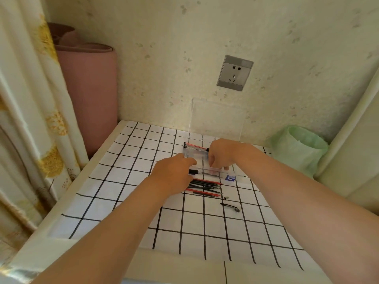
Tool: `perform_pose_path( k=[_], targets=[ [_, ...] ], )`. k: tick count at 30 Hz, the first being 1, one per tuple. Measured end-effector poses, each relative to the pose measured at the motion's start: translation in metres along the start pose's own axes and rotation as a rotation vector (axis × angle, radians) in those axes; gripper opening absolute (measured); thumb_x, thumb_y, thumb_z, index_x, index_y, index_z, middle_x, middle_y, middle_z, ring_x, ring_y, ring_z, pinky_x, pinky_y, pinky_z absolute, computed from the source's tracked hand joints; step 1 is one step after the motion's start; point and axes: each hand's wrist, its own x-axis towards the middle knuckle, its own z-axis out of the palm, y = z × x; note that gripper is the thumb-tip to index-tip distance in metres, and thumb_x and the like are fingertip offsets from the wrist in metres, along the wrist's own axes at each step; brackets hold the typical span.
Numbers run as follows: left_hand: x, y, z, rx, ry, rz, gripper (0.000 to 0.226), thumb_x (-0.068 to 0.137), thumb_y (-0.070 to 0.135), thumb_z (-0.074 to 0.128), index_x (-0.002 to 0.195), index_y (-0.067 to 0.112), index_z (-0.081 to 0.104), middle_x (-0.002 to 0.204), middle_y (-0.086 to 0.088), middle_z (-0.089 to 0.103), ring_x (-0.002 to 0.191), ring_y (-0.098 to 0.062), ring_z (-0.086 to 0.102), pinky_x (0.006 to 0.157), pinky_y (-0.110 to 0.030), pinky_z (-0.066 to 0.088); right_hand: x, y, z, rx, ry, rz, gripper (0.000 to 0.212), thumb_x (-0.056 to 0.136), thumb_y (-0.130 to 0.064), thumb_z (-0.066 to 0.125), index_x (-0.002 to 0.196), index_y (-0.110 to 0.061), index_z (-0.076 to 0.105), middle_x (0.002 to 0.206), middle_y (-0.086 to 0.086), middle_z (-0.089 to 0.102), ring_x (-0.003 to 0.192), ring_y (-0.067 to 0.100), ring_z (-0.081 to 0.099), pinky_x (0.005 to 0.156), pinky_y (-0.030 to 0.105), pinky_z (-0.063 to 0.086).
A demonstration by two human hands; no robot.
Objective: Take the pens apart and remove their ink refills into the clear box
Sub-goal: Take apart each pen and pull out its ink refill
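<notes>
From my remote seat I see both hands meeting over the near edge of the clear box [200, 154], which sits toward the back of the counter [184, 271] on a white cloth [205, 232] ruled with black lines. The box's lid [217, 119] stands up against the wall.

My left hand [174, 177] is curled round the black end of a pen [193, 171], with that end poking out past the fingers. My right hand [222, 153] hangs knuckles up over the box, and its fingertips are bent down and pinch what looks like the other end of the same pen. The clear barrel between them is hard to make out against the box wall.

A few red pens [195, 146] lie along the far side inside the box. A small blue thing [231, 177] shows at the box's near right corner; I cannot tell what it is.

The refills [205, 186], black ones and red ones, lie in a loose bundle on the cloth just in front of the box, partly under my left hand. Near them are a tiny pen tip [226, 198] and a black clip piece [230, 207].

A bin with a green liner [299, 148] stands to the right. A pink rolled mat [90, 89] and a curtain [26, 99] are on the left, and a wall socket [235, 73] is above the box.
</notes>
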Motion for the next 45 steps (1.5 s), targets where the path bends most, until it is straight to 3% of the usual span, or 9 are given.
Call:
perform_pose_path(
  k=[3,8,17,21,24,30,34,41,45],
  targets=[
    [0.002,0.001,0.000,0.010,0.005,-0.007,0.047,0.096,0.039,0.053,0.141,0.034,0.043,0.135,0.002,0.050,0.111,-0.018,0.056,0.079,-0.026,0.040,0.000,0.002,0.002,0.000,0.003,0.008,0.016,0.082,-0.015,0.059,0.083,-0.020,0.074,0.079,0.000,0.074,0.060,0.013,0.071,0.067,0.028,0.059],
    [0.002,0.004,-0.001,0.035,0.000,-0.021,0.045,0.096,0.040,0.052,0.140,0.034,0.044,0.135,0.002,0.049,0.111,-0.018,0.056,0.080,-0.028,0.041,-0.002,0.003,0.005,0.010,0.059,0.001,0.020,0.087,-0.038,0.065,0.085,-0.021,0.075,0.075,0.000,0.074,0.062,0.012,0.069,0.059,0.022,0.047],
    [0.003,0.007,-0.003,0.040,-0.012,-0.032,0.042,0.097,0.039,0.051,0.138,0.035,0.047,0.136,0.002,0.049,0.111,-0.018,0.056,0.077,-0.026,0.040,0.001,-0.008,0.003,-0.159,0.112,-0.031,0.018,0.082,-0.019,0.057,0.078,-0.020,0.075,0.073,-0.003,0.073,0.059,0.012,0.067,0.060,0.024,0.055],
    [0.003,0.006,-0.005,0.037,-0.018,-0.031,0.043,0.097,0.042,0.050,0.139,0.034,0.047,0.137,0.002,0.048,0.112,-0.018,0.056,0.077,-0.026,0.039,0.001,-0.007,0.005,-0.146,0.125,-0.057,0.016,0.083,-0.021,0.061,0.083,-0.022,0.077,0.084,-0.007,0.073,0.075,0.016,0.067,0.070,0.030,0.058],
    [0.001,0.008,-0.009,0.005,0.024,-0.029,0.044,0.097,0.049,0.048,0.137,0.034,0.046,0.131,0.003,0.051,0.105,-0.017,0.058,0.075,-0.026,0.040,-0.009,-0.002,-0.001,-0.062,0.169,-0.057,0.009,0.082,-0.023,0.065,0.085,-0.023,0.074,0.085,-0.010,0.069,0.081,0.014,0.063,0.072,0.030,0.054],
    [0.002,0.011,-0.020,-0.022,0.112,-0.020,0.021,0.100,0.042,0.044,0.109,0.035,0.062,0.086,0.012,0.062,0.075,-0.009,0.056,0.053,-0.021,0.032,-0.055,0.001,-0.006,0.237,0.398,-0.025,0.006,0.081,-0.022,0.067,0.087,-0.021,0.068,0.076,-0.013,0.058,0.076,0.012,0.057,0.065,0.025,0.046],
    [-0.001,0.012,-0.019,-0.057,0.036,-0.014,0.019,0.099,0.035,0.047,0.105,0.032,0.065,0.096,0.011,0.067,0.083,-0.009,0.059,0.066,-0.024,0.043,-0.087,0.002,0.022,0.423,0.497,-0.010,0.011,0.082,-0.016,0.067,0.090,-0.022,0.071,0.076,-0.010,0.067,0.072,0.008,0.062,0.068,0.025,0.052],
    [-0.008,0.010,-0.014,-0.212,-0.085,0.013,0.024,0.100,0.036,0.046,0.117,0.045,0.058,0.095,0.013,0.066,0.082,-0.008,0.061,0.078,-0.032,0.053,-0.110,0.011,0.066,0.463,0.506,-0.002,0.016,0.089,-0.021,0.064,0.100,-0.030,0.071,0.082,-0.017,0.062,0.070,-0.008,0.054,0.062,0.004,0.036],
    [-0.007,0.009,-0.010,-0.311,-0.121,0.012,0.023,0.101,0.032,0.044,0.109,0.046,0.061,0.090,0.009,0.068,0.072,-0.010,0.061,0.068,-0.030,0.053,-0.110,0.015,0.071,0.466,0.514,0.002,0.016,0.090,-0.020,0.063,0.101,-0.030,0.071,0.083,-0.016,0.064,0.069,-0.005,0.054,0.060,0.007,0.035]
  ],
)
